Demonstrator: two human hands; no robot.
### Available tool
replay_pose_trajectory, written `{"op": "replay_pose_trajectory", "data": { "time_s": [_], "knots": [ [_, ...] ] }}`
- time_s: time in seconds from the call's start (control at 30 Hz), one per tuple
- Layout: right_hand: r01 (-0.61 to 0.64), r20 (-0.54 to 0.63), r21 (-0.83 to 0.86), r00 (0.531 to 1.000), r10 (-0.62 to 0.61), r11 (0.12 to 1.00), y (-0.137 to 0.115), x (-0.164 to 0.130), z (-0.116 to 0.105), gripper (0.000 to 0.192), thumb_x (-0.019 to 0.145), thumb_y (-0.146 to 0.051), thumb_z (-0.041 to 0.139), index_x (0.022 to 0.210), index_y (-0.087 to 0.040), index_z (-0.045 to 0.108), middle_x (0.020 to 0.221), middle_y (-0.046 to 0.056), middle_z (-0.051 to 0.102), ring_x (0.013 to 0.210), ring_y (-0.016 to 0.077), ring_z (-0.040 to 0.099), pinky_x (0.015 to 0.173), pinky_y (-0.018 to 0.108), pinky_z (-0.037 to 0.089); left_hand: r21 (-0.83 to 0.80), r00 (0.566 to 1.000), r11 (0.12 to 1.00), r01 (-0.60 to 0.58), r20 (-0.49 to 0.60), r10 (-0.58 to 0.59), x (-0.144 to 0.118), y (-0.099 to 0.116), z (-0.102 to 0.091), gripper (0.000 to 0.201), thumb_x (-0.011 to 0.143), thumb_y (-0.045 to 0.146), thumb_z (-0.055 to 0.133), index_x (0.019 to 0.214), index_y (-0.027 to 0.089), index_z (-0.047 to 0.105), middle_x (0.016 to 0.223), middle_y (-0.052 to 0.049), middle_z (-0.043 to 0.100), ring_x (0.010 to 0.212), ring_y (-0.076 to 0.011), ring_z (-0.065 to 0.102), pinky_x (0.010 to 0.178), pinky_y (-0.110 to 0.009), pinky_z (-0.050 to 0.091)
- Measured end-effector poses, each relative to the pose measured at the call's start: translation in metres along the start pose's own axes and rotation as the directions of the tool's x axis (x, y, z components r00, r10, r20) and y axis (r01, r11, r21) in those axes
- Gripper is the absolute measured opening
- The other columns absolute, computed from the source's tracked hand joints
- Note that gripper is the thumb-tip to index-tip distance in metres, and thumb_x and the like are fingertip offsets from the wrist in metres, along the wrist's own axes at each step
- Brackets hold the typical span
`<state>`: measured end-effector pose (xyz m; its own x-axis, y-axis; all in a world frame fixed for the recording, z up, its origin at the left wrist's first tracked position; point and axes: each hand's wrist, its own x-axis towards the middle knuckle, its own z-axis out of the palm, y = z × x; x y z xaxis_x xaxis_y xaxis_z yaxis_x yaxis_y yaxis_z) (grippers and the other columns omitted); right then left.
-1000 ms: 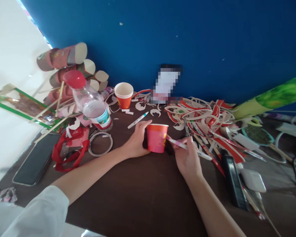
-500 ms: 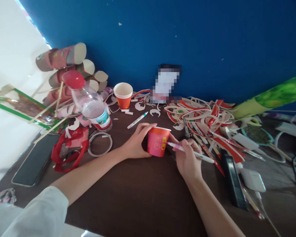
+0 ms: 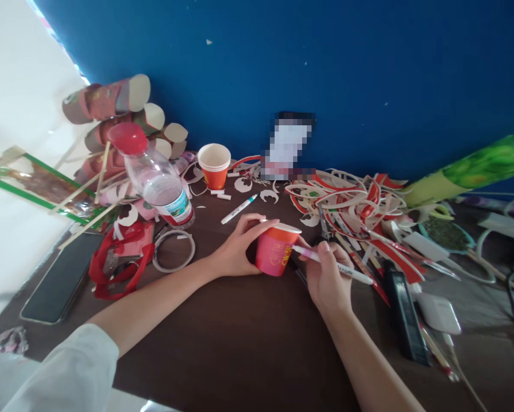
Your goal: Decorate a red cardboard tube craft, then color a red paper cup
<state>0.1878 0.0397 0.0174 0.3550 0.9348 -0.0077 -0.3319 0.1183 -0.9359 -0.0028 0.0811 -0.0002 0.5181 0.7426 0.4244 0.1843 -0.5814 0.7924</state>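
My left hand (image 3: 238,247) grips a red paper cup (image 3: 274,250) at the middle of the dark brown table (image 3: 248,343). The cup leans to the right, its white rim tipped toward my other hand. My right hand (image 3: 325,277) holds a white marker with a pink end (image 3: 332,264), and its tip touches the cup's right side near gold lettering. A second white marker (image 3: 238,208) lies on the table just behind the cup.
An orange paper cup stack (image 3: 214,165) and a red-capped plastic bottle (image 3: 154,177) stand behind left. Cut paper strips (image 3: 351,200) pile up on the right. A phone (image 3: 59,280) lies at left, a black device (image 3: 405,315) at right, and rolled cups (image 3: 119,114) are stacked against the wall.
The cup has tipped from upright to leaning right and turned in my left hand. My right hand with the marker shifted slightly right and down, its tip staying on the cup.
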Motion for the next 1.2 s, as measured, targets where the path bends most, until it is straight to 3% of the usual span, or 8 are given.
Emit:
{"op": "replay_pose_trajectory", "data": {
  "time_s": [0.73,1.0,1.2],
  "knots": [
    [-0.086,0.038,-0.032,0.996,0.087,0.996,0.0021,0.0010,-0.0035,0.041,0.068,-0.039,0.078,0.049,-0.022,0.047,0.041,-0.006,0.056,0.042,0.0103,0.054,0.053,0.026,0.048,0.014,0.999,0.999,0.034,0.013,-0.034,0.0013,-0.0007,-0.0016,0.098,0.060,0.028,0.083,0.143,0.031,0.030,0.134,-0.011,0.035,0.134,-0.0347,0.036,0.112,-0.054,0.033],
    [-0.072,0.068,-0.032,0.995,0.074,0.997,0.0032,0.0011,-0.0045,0.044,0.068,-0.036,0.078,0.046,-0.021,0.044,0.041,-0.007,0.055,0.040,0.0087,0.051,0.058,0.028,0.051,0.015,1.000,1.000,0.020,0.012,-0.020,0.0017,-0.0013,-0.0026,0.097,0.060,0.029,0.083,0.142,0.028,0.032,0.133,-0.013,0.036,0.133,-0.0343,0.036,0.112,-0.054,0.034],
    [-0.105,0.059,-0.028,0.993,0.107,0.994,0.0028,-0.0003,-0.0051,0.042,0.066,-0.032,0.079,0.043,-0.021,0.045,0.039,-0.007,0.052,0.038,0.0089,0.048,0.042,0.023,0.040,0.016,0.999,0.999,0.044,0.015,-0.044,0.0018,-0.0005,-0.0025,0.097,0.060,0.031,0.084,0.141,0.028,0.033,0.133,-0.013,0.036,0.133,-0.0349,0.035,0.112,-0.055,0.034]
  ]
}}
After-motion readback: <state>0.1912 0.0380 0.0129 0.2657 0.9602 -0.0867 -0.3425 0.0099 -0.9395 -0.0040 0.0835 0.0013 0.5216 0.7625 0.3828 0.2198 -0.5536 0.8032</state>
